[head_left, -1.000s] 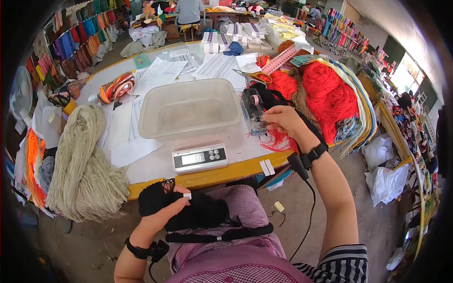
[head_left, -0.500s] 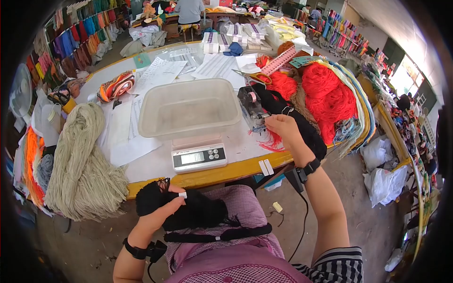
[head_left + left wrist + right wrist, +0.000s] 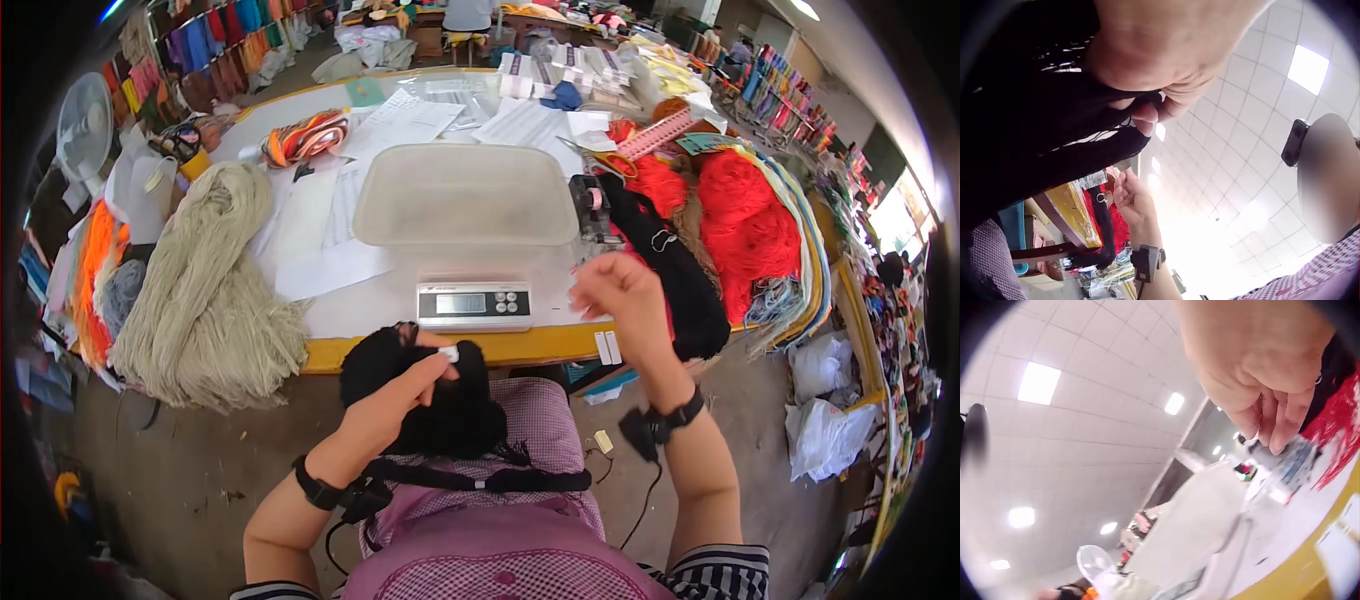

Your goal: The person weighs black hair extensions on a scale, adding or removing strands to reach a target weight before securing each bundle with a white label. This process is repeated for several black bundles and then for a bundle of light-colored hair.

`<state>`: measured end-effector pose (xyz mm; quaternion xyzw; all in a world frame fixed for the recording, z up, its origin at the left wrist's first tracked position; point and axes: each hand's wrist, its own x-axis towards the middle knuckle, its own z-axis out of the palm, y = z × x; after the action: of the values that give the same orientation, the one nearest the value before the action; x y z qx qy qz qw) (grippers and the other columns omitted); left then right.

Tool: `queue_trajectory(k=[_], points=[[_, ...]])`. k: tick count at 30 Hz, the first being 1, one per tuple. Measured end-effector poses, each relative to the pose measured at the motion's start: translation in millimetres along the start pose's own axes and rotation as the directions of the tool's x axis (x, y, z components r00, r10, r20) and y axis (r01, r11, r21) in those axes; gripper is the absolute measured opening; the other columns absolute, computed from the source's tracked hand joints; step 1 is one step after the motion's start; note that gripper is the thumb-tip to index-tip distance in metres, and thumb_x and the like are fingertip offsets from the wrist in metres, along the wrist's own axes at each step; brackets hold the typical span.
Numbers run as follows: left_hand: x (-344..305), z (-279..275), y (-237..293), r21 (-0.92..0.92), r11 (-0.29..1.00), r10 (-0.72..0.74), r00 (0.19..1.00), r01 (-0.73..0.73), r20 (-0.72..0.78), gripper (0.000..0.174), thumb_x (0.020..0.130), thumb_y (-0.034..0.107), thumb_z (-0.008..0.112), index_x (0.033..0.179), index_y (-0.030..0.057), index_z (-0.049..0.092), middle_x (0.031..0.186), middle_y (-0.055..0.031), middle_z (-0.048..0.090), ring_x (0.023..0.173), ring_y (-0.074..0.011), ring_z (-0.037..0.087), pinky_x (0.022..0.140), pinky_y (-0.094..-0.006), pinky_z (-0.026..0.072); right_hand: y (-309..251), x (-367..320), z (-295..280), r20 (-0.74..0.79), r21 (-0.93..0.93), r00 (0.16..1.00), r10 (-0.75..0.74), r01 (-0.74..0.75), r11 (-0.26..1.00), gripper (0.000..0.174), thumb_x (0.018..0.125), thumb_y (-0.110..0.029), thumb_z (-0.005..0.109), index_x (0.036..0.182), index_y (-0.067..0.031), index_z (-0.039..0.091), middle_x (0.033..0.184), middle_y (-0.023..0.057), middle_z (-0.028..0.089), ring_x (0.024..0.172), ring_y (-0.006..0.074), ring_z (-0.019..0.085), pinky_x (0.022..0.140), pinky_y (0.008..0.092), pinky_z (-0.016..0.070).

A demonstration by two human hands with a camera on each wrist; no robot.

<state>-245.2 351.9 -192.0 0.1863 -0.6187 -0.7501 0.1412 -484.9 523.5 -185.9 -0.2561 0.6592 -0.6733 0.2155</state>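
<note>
My left hand grips a skein of black yarn above my lap, close to the table's front edge. A small white label sticks out by its thumb and fingertips. In the left wrist view the dark strands hang from the fingers. My right hand is raised over the table edge, just in front of a black tape dispenser. Its thumb and fingertips are pinched together, with a small pale glint there that looks like clear tape.
A translucent plastic tub sits on a digital scale at the table's middle. Grey-green yarn hangs over the left edge. On the right lie black yarn, red yarn and scissors. Two white strips lie at the front edge.
My right hand has drawn away from the tape dispenser toward me. The left hand has risen with the black yarn toward the scale. The head view has shifted.
</note>
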Motion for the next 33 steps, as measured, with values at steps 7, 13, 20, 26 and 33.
queue_trajectory(k=[7, 13, 20, 26, 33], points=[[4, 21, -7, -0.126, 0.99, -0.069, 0.997, 0.064, -0.032, 0.018, 0.094, 0.014, 0.055, 0.11, 0.0056, 0.056, 0.088, -0.0025, 0.065, 0.062, -0.0033, 0.048, 0.049, -0.0182, 0.0295, -22, -72, 73, 0.318, 0.032, 0.929, 0.188, -0.209, 0.977, 0.014, 0.092, -0.016, 0.066, 0.099, -0.0037, 0.066, 0.066, 0.0022, 0.065, 0.053, 0.005, 0.06, 0.044, 0.016, 0.0388], [1, 22, -3, -0.072, 0.997, 0.024, 1.0, -0.024, 0.005, 0.019, 0.091, 0.012, 0.059, 0.105, -0.0001, 0.053, 0.089, -0.0072, 0.067, 0.063, -0.0065, 0.053, 0.055, -0.0207, 0.0409, -9, -68, 84, 0.264, 0.104, 0.963, 0.061, -0.091, 0.99, 0.013, 0.091, -0.013, 0.066, 0.097, -0.0021, 0.066, 0.071, 0.0013, 0.066, 0.055, 0.0037, 0.058, 0.044, 0.0159, 0.0399], [1, 11, 1, 0.0, 0.993, 0.12, 0.99, -0.12, 0.081, 0.02, 0.091, 0.009, 0.06, 0.107, 0.0008, 0.05, 0.091, -0.008, 0.065, 0.067, -0.009, 0.055, 0.062, -0.0221, 0.0452, -13, -61, 75, 0.314, -0.432, 0.843, -0.437, 0.537, 0.725, 0.032, 0.081, -0.006, 0.073, 0.112, -0.0133, 0.069, 0.078, 0.0059, 0.06, 0.068, 0.0155, 0.056, 0.061, 0.0305, 0.0441], [1, -16, 1, 0.558, 0.719, 0.345, 0.909, -0.415, 0.232, 0.051, 0.073, 0.017, 0.075, 0.117, 0.0041, 0.053, 0.091, -0.0066, 0.064, 0.083, -0.0168, 0.061, 0.078, -0.0294, 0.0481, -4, -66, 49, 0.505, -0.292, 0.851, -0.146, 0.328, 0.898, 0.02, 0.084, -0.006, 0.07, 0.094, -0.0042, 0.052, 0.082, 0.0071, 0.059, 0.07, 0.0173, 0.059, 0.06, 0.0299, 0.0455], [-46, -126, 11, 0.614, 0.775, 0.412, 0.857, -0.15, -0.31, 0.065, 0.068, -0.002, 0.07, 0.129, 0.0062, 0.053, 0.092, 0.003, 0.05, 0.076, -0.0076, 0.044, 0.07, -0.0215, 0.0413, -66, -83, -54, 0.637, -0.477, 0.611, 0.47, -0.165, 0.863, 0.036, 0.078, -0.009, 0.078, 0.106, -0.0042, 0.056, 0.069, -0.0018, 0.059, 0.047, 0.0044, 0.051, 0.041, 0.0201, 0.0379]])
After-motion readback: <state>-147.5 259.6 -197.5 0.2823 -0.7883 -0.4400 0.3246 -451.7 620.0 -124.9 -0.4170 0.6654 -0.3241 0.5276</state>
